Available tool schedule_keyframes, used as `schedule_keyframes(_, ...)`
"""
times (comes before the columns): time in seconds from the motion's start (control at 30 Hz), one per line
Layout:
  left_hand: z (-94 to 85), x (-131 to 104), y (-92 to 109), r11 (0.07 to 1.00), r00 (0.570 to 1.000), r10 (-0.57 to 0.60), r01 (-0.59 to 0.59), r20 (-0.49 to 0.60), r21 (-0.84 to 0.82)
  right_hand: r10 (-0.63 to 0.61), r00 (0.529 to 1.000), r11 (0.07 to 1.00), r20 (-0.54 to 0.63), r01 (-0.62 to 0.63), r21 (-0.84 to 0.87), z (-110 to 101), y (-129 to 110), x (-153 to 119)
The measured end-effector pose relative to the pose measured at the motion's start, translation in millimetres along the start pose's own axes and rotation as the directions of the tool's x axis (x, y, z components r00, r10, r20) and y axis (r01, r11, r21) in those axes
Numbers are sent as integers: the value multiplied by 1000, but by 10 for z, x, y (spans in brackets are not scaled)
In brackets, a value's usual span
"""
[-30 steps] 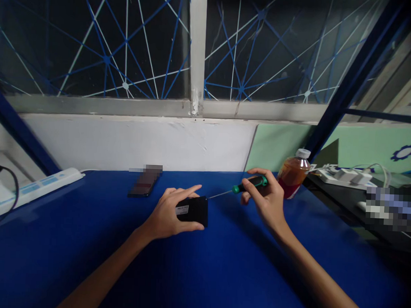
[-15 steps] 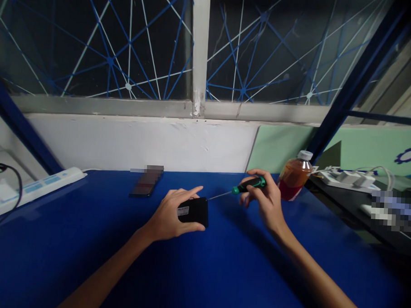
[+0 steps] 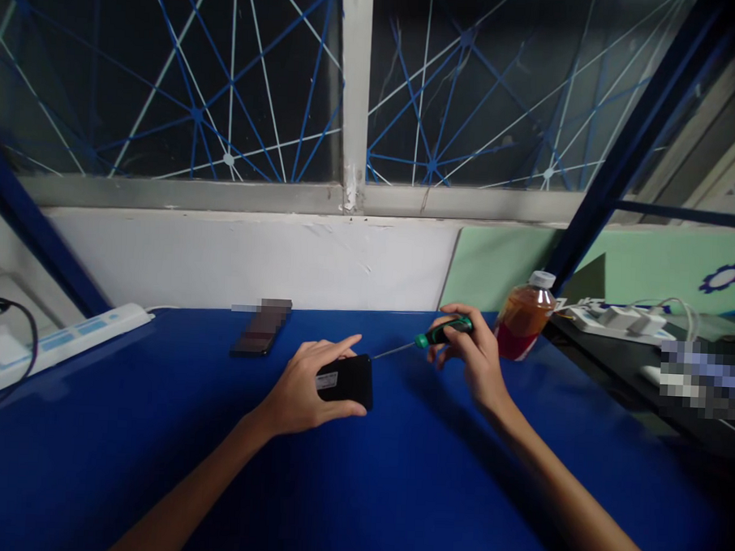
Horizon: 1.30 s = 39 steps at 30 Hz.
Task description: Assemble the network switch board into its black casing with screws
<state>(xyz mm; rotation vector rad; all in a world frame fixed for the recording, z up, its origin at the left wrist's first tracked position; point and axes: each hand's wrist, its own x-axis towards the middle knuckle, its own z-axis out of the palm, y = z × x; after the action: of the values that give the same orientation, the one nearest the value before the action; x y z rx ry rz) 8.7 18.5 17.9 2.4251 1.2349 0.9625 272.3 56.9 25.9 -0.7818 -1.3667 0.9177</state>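
Note:
My left hand [image 3: 305, 386] grips a black box-shaped device [image 3: 354, 383] with a small pale label on its face; fingers lie along its far edge and the thumb along its near edge. In my right hand [image 3: 477, 353] is a screwdriver [image 3: 449, 333] with a black and green handle, held between thumb and fingers. Its thin shaft slants down to the left, and the tip is at the far right corner of the device. Whether the tip sits in a screw is too small to tell.
A dark phone [image 3: 261, 329] lies behind my left hand on the blue table [image 3: 346, 494]. Behind my right hand stands a bottle of reddish drink [image 3: 526, 315]. A white power strip [image 3: 66, 343] runs along the left; another power strip [image 3: 621, 323] with plugs is at the right.
The view has shifted very slightly. Both hands, the device and the screwdriver keep nearly the same positions, with the tip still at the device's corner.

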Motion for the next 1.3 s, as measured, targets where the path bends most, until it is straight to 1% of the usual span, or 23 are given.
schedule_keyframes(0.07, 0, -1, 2, 1000, 1000, -1, 1, 4, -2, -30, 999, 1000, -23, 30, -2, 11, -11, -2)
schedule_keyframes(0.13, 0, -5, 3, 1000, 1000, -4, 4, 6, 1, -61, 994, 996, -86, 54, -75, 30, -22, -8)
schedule_keyframes(0.2, 0, -9, 2, 1000, 1000, -2, 2, 6, 4, -66, 990, 989, -125, 48, -142, 43, -23, -11)
schedule_keyframes(0.23, 1, -10, 1, 1000, 1000, -1, 1, 5, 4, -54, 990, 989, -128, 35, -147, 43, -18, -11)
schedule_keyframes(0.3, 3, -11, -4, 1000, 1000, 1, -1, 2, 4, -8, 994, 996, -105, -1, -87, 31, -4, -7)
schedule_keyframes(0.37, 6, -12, -7, 1000, 1000, 0, 0, 0, 4, 29, 998, 999, -62, -28, 16, 15, 8, -1)
schedule_keyframes(0.43, 7, -12, -5, 1000, 1000, -4, 4, 2, 1, 24, 999, 997, -32, -22, 68, 8, 8, 0)
schedule_keyframes(0.47, 6, -12, -1, 1000, 1000, -8, 8, 6, -1, 8, 999, 998, -38, -6, 63, 11, 4, -2)
schedule_keyframes(0.57, -2, -9, 20, 1000, 1000, -20, 20, 22, -7, -49, 991, 999, -128, 46, -29, 35, -17, -10)
schedule_keyframes(0.63, -8, -6, 35, 1000, 999, -28, 28, 28, -7, -59, 985, 994, -160, 42, -104, 45, -25, -13)
schedule_keyframes(0.73, -10, -3, 47, 999, 999, -36, 36, 28, -3, -17, 994, 993, -106, 4, -115, 29, -20, -7)
schedule_keyframes(0.83, 1, 1, 36, 999, 999, -33, 33, 30, 0, 27, 999, 999, -29, -28, -18, -6, -13, 8)
schedule_keyframes(0.9, 12, 2, 24, 1000, 999, -31, 31, 30, 1, 40, 999, 999, -5, -40, 31, -21, -13, 21)
schedule_keyframes(0.97, 17, 2, 15, 1000, 999, -30, 30, 30, 3, 35, 999, 999, -24, -34, 29, -25, -11, 33)
schedule_keyframes(1.07, 14, -1, 14, 1000, 999, -27, 27, 32, 4, -3, 996, 997, -86, -4, -71, -19, 3, 45)
schedule_keyframes(1.17, 5, -7, 21, 1000, 999, -30, 30, 30, -1, -21, 994, 987, -106, 4, -159, -16, 22, 46)
schedule_keyframes(1.23, 4, -10, 24, 1000, 999, -31, 31, 27, -4, 0, 995, 989, -97, -15, -150, -19, 27, 43)
schedule_keyframes(1.3, 6, -13, 24, 1000, 999, -28, 28, 27, -7, 34, 997, 996, -66, -39, -80, -23, 24, 39)
